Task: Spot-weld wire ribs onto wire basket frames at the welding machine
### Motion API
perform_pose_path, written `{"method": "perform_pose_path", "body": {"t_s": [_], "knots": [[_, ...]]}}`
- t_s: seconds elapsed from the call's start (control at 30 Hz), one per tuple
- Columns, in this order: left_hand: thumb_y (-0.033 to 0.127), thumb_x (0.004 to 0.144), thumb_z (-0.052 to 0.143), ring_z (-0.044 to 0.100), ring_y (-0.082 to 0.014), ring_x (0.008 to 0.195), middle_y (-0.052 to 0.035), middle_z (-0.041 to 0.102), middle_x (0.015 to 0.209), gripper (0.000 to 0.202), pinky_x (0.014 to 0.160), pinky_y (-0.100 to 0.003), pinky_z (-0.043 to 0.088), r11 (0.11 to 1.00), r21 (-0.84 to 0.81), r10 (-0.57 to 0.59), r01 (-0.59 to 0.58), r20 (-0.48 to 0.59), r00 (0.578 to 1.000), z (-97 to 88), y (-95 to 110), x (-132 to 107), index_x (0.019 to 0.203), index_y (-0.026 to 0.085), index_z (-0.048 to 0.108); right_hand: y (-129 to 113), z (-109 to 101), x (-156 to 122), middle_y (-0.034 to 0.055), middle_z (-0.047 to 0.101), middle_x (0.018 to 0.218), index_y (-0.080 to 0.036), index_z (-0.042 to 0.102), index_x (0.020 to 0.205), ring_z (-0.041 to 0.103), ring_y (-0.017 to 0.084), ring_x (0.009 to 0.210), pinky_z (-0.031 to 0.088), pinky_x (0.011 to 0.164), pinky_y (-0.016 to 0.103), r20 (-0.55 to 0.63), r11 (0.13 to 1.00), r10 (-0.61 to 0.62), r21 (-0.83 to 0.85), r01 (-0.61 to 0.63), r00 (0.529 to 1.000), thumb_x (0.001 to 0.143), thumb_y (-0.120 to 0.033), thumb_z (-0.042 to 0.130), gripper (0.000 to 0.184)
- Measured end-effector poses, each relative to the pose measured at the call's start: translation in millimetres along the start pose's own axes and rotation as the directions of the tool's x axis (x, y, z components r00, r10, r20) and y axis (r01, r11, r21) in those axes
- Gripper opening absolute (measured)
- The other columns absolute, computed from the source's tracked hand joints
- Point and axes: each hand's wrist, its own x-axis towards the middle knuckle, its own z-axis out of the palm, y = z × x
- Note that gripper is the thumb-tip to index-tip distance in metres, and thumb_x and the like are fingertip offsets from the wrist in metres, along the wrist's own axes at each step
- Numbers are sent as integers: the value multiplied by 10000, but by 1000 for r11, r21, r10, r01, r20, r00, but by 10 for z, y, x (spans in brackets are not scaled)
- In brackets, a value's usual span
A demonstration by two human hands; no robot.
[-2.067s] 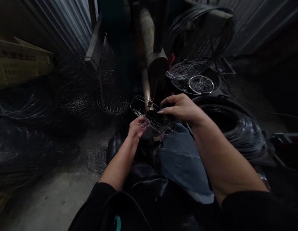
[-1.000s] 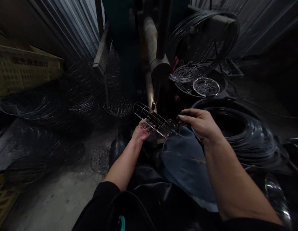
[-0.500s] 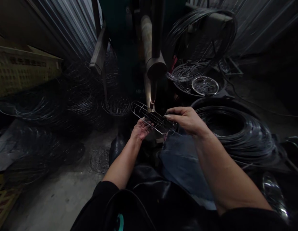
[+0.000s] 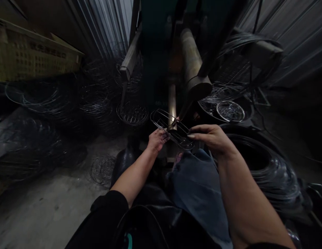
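Both my hands are on an oblong wire basket (image 4: 179, 139) with rounded ends and thin cross wires, tilted down toward the right. My left hand (image 4: 158, 140) supports its left lower side, fingers curled against the wires. At the upper right edge, my right hand (image 4: 211, 137) pinches between thumb and fingertips. A copper-coloured electrode tip (image 4: 176, 120) of the machine meets the wires between my hands; whether it presses on them I cannot tell. Behind the basket a brass-coloured lower rod (image 4: 172, 102) comes forward, and a thick metal cylinder (image 4: 193, 62) sits above.
Coiled wire (image 4: 275, 173) lies in a dark tub on the right. Beyond it, a round tray of small wire pieces (image 4: 230, 111) rests in a basin. Wire baskets (image 4: 96, 103) are heaped at left, near a yellow crate (image 4: 46, 52). Another wire piece (image 4: 103, 169) lies on the floor.
The view has shifted, so the machine appears farther right and larger. The basket is now up against the electrode tip, where before it was just below. Both hands keep their hold.
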Motion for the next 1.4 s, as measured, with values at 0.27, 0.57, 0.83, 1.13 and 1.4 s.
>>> {"method": "perform_pose_path", "body": {"t_s": [0.27,0.57,0.83,1.13,1.4], "knots": [[245,532,793,665,-172,685,-26,675,762,326,733,-336,488,1000,18,0,0,12,1000,25,-55,67,785,162,604,61,-62,40,38,684,640,-173,734,731,616,169,546,520,533,288,11,995,28,99,-29,1000,455,-324,905,358],[268,533,821,657,-162,651,-26,644,714,319,700,-322,485,997,61,-42,42,0,999,72,-16,33,729,148,598,36,-46,57,36,674,603,-159,722,704,612,156,512,523,515,269,31,976,89,199,-93,996,413,-281,920,373],[299,499,871,661,-156,637,-13,651,710,407,656,-299,500,997,56,-50,51,-5,999,54,-7,43,768,146,607,71,-83,76,39,679,616,-153,719,716,607,150,502,509,490,254,31,973,89,212,-94,996,438,-265,917,359],[276,611,823,667,-163,576,-17,633,652,304,576,-272,527,989,78,-129,127,16,992,29,-20,-29,773,128,612,150,-155,-94,43,705,677,-171,744,741,635,155,570,524,563,260,13,971,68,230,-69,998,419,-308,931,396],[334,805,651,673,-190,600,-55,647,687,207,591,-318,549,951,-22,-310,310,8,951,47,-43,-143,819,130,613,418,-119,-363,50,732,794,-194,776,848,663,185,690,537,674,310,-162,992,-127,-13,126,979,569,-390,884,357]]}}
